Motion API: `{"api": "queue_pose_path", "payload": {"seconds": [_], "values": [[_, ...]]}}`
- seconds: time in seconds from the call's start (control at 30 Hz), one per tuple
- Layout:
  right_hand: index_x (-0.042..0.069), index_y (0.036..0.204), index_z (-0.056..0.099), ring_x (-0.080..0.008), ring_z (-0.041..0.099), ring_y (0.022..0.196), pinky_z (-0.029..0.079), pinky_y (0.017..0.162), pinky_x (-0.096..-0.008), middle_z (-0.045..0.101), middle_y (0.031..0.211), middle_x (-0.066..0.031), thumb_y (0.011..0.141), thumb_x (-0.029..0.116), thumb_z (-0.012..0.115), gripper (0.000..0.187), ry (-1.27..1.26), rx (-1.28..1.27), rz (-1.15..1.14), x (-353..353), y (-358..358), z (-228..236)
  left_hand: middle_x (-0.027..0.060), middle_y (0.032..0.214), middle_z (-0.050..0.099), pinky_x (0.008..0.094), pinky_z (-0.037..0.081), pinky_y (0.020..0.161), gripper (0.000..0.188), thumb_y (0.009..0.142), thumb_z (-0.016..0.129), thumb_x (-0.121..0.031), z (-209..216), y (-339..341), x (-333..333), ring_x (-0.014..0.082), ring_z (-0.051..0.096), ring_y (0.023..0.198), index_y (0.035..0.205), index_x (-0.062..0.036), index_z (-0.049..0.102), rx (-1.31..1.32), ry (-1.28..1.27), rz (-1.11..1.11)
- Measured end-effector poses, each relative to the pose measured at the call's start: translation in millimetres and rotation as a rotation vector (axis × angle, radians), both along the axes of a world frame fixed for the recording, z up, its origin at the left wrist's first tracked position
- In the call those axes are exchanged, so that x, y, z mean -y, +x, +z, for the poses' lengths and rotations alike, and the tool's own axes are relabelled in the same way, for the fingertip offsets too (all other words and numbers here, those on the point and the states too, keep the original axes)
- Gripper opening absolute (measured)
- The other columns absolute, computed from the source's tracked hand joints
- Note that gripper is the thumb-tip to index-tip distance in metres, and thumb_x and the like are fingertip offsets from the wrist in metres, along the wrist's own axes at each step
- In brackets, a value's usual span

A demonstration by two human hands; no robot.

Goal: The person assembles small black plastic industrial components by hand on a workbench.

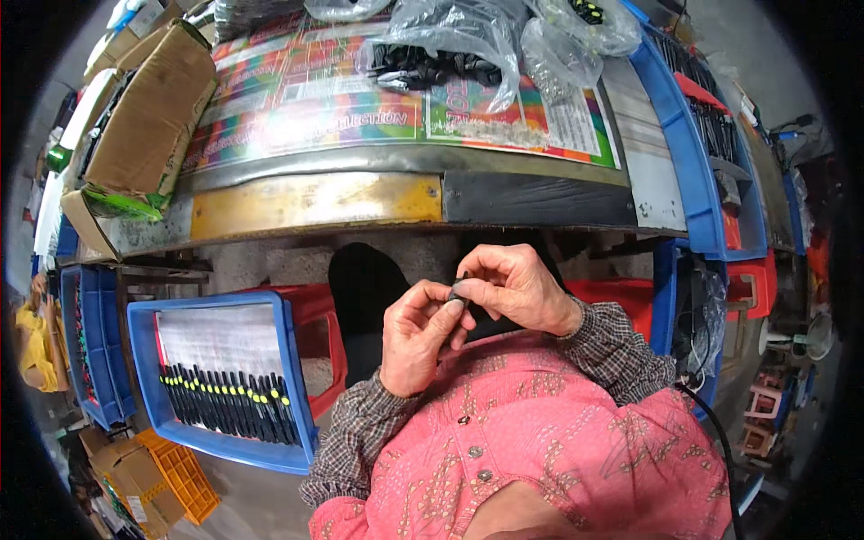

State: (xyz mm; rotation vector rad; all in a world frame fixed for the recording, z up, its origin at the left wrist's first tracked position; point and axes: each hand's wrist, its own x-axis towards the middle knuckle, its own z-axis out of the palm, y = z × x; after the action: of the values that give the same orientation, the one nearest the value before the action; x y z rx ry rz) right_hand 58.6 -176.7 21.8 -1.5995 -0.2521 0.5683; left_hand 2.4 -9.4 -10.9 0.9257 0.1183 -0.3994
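Mid-frame, the left hand (416,335) and right hand (522,286) pinch a small dark part (456,292); apparently finished black sticks (229,407) line a blue crate (209,306) lower left, unworked-looking black parts (432,67) upper centre.

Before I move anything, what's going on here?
A person's left hand and right hand meet over their lap, holding a small dark piece that is mostly hidden. To their left, a blue tray holds a row of slim black sticks with yellow-green marks. Ahead, on the workbench, an open plastic bag holds a pile of dark parts.
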Motion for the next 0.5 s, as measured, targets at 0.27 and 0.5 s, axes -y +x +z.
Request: {"api": "queue_pose_path", "payload": {"seconds": [0.27,0.5], "values": [[-0.003,0.083,0.058,-0.0044,0.055,0.062,0.048,0.055,-0.0224,0.061,0.068,-0.0028,0.085,0.008,0.063,0.012,-0.055,0.243,0.012,0,9,14,0.0069,0.076,0.063,0.0172,0.038,0.043,0.008,0.092,0.055,-0.008,19,11,0,0.0066,0.053,0.055,0.096,-0.0015,0.053,-0.011,0.009,-0.037],[-0.003,0.085,0.059,-0.0048,0.055,0.06,0.046,0.051,-0.0227,0.061,0.068,-0.0036,0.085,0.009,0.062,0.013,-0.087,0.095,0.045,2,20,30,0.0086,0.074,0.062,0.0191,0.032,0.041,0.006,0.091,0.056,-0.007,21,18,2,0.0073,0.046,0.05,0.091,-0.0044,0.051,0.02,0.037,0.005]]}}
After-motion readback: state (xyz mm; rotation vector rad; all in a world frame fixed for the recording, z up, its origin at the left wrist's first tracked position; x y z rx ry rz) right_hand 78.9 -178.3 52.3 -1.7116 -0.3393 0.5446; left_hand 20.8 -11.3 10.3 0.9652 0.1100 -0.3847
